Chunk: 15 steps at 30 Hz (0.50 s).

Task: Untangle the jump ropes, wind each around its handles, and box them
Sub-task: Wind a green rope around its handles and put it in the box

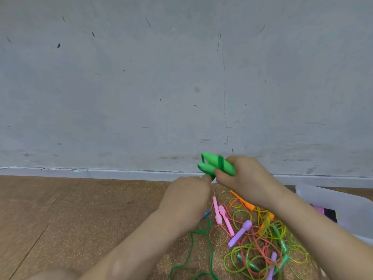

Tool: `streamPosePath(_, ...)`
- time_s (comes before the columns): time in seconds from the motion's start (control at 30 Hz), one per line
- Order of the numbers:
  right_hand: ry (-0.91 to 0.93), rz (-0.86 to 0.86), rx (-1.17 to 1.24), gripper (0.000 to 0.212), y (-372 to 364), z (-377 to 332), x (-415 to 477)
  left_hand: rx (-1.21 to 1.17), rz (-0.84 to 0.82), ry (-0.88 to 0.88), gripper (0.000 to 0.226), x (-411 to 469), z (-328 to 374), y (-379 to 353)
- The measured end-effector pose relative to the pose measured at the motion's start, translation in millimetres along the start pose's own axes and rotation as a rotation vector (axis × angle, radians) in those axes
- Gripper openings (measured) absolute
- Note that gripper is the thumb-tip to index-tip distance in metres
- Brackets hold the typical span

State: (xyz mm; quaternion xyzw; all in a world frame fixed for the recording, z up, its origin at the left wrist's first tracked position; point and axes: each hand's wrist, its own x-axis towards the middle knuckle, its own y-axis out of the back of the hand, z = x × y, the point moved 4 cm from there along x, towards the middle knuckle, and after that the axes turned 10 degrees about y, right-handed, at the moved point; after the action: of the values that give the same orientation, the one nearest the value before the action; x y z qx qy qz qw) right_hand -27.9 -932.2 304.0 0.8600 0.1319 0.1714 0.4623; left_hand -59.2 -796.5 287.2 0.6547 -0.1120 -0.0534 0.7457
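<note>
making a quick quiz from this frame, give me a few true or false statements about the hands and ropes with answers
1. The right hand holds the two green handles side by side. True.
2. Some green rope is wound round those handles. True.
3. The tangled pile lies inside the clear box. False: it lies on the floor beside the box.
4. The left hand holds the purple handle. False: that handle lies in the pile, and the left hand is up by the green handles.
5. Something pink and dark shows inside the clear box. True.
</note>
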Motion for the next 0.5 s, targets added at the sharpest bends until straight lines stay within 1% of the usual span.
streamPosePath(0.07,0.049,-0.043,-0.043,0.033,-5,-4,-3,0.218,0.072,-0.085,0.018,-4,6,15)
streamPosePath(0.1,0.061,-0.059,-0.064,0.032,-6,-6,-3,0.284,0.099,-0.102,0.016,-5,9,23)
streamPosePath(0.13,0.064,-0.069,-0.089,0.032,-6,-6,-3,0.292,0.097,-0.111,0.018,-7,9,24)
streamPosePath(0.23,0.055,-0.137,-0.189,0.031,-5,-4,-3,0.230,0.148,-0.133,0.025,-9,4,29)
streamPosePath(0.27,0.071,-0.171,-0.197,0.030,-7,-5,-4,0.181,0.166,-0.147,0.027,-7,1,34)
streamPosePath(0.33,0.145,-0.249,-0.184,0.031,-12,-9,-7,0.056,0.220,-0.228,0.023,-4,-9,35)
streamPosePath(0.4,0.199,-0.327,-0.139,0.032,-17,-15,-10,-0.032,0.147,-0.306,0.017,-5,-19,41)
streamPosePath(0.43,0.197,-0.356,-0.100,0.033,-18,-16,-11,-0.049,0.101,-0.316,0.015,-6,-22,44)
streamPosePath(0.5,0.183,-0.407,-0.063,0.034,-17,-20,-13,-0.049,0.065,-0.325,0.018,-8,-27,47)
